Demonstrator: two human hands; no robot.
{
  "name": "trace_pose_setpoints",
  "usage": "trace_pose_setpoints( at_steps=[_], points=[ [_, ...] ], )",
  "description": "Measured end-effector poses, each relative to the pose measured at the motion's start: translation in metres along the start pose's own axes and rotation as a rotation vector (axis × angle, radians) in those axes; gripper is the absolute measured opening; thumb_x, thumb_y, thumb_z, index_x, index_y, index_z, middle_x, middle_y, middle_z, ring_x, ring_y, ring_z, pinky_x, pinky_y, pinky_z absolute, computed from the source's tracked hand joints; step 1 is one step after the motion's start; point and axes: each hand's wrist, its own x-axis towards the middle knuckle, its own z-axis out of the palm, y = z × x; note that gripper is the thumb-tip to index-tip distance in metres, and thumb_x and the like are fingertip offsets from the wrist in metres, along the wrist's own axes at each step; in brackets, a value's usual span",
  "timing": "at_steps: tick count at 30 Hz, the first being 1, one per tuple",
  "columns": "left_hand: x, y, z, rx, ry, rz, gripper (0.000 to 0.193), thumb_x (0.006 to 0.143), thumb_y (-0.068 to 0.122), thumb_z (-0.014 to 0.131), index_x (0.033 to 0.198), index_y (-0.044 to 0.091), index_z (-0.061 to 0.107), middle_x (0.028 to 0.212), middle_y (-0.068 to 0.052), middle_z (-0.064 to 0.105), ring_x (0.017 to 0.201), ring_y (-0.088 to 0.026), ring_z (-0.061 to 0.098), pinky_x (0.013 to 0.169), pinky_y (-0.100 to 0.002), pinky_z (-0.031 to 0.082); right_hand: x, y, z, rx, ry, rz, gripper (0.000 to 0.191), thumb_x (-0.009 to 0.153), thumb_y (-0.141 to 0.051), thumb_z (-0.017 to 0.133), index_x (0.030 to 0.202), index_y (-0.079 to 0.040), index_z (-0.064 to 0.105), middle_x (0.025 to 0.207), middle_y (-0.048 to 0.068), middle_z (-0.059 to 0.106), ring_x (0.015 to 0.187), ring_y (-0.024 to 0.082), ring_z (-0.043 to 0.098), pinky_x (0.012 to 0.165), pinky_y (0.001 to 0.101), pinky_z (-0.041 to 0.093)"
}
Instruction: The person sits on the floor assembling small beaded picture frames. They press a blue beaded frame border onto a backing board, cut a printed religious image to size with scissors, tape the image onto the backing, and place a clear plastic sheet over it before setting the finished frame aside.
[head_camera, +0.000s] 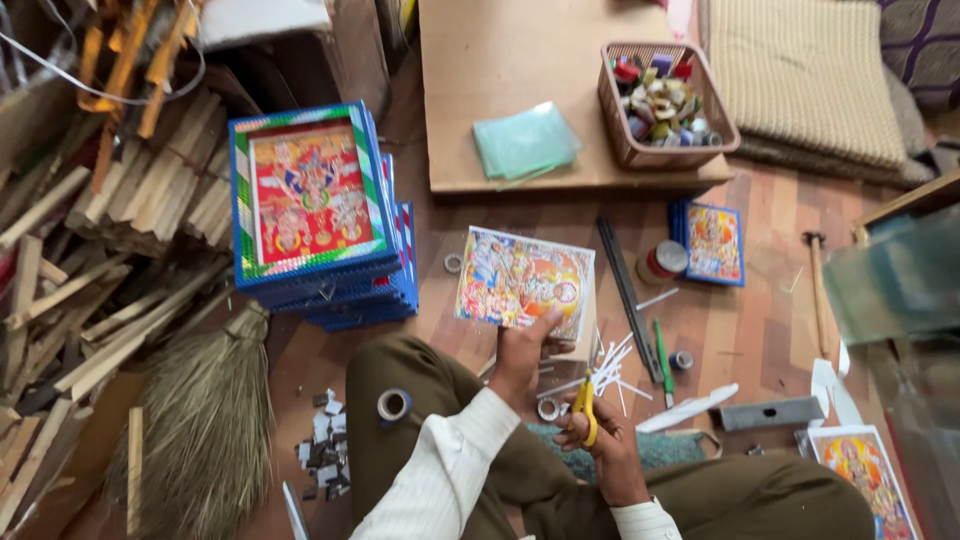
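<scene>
— What have you got in your hands?

— My left hand grips the bottom edge of a colourful printed picture sheet, held over the wooden floor before my knees. My right hand is closed around yellow-handled scissors.

— And beside you?

— A stack of blue-framed pictures to my left, near the straw broom.

Head view, steeply down, near floor
</scene>
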Motion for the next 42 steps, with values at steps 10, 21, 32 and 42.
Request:
trace_pose_setpoints(
  at_steps=[10,21,32,42],
  points=[
    [-0.003,0.002,0.001,-0.086,0.004,-0.012,0.024,0.092,0.011,0.072,0.115,0.004,0.069,0.098,-0.006,0.075,0.078,-0.016,0.073,0.065,-0.032,0.062,0.002,0.004,0.002,0.019,-0.150,0.035,0.053,0.086,-0.030,0.071,0.128,0.002,0.063,0.093,0.012,0.073,0.079,0.020,0.072,0.073,0.0314,0.058],
    [-0.006,-0.007,0.000,-0.033,0.053,-0.010,0.024,0.092,0.013,0.074,0.113,0.004,0.070,0.096,-0.004,0.075,0.075,-0.015,0.072,0.066,-0.030,0.061,0.002,-0.001,0.008,0.028,-0.075,0.040,0.043,0.089,-0.024,0.069,0.121,0.006,0.066,0.086,0.011,0.072,0.071,0.017,0.069,0.067,0.0286,0.055],
    [-0.007,-0.009,0.001,-0.044,0.026,-0.008,0.024,0.092,0.013,0.072,0.114,0.004,0.069,0.100,-0.006,0.075,0.081,-0.016,0.073,0.069,-0.031,0.061,0.003,-0.001,0.010,0.036,-0.052,0.036,0.041,0.087,-0.020,0.070,0.118,0.006,0.067,0.084,0.011,0.072,0.068,0.017,0.068,0.064,0.0279,0.054],
    [-0.008,-0.008,0.003,-0.039,0.028,0.007,0.024,0.093,0.013,0.072,0.115,0.003,0.068,0.100,-0.006,0.074,0.081,-0.016,0.073,0.068,-0.031,0.062,0.003,0.003,0.011,0.016,-0.020,0.018,0.039,0.088,-0.019,0.071,0.118,0.005,0.067,0.083,0.010,0.071,0.066,0.016,0.066,0.061,0.0265,0.053]
  ],
)
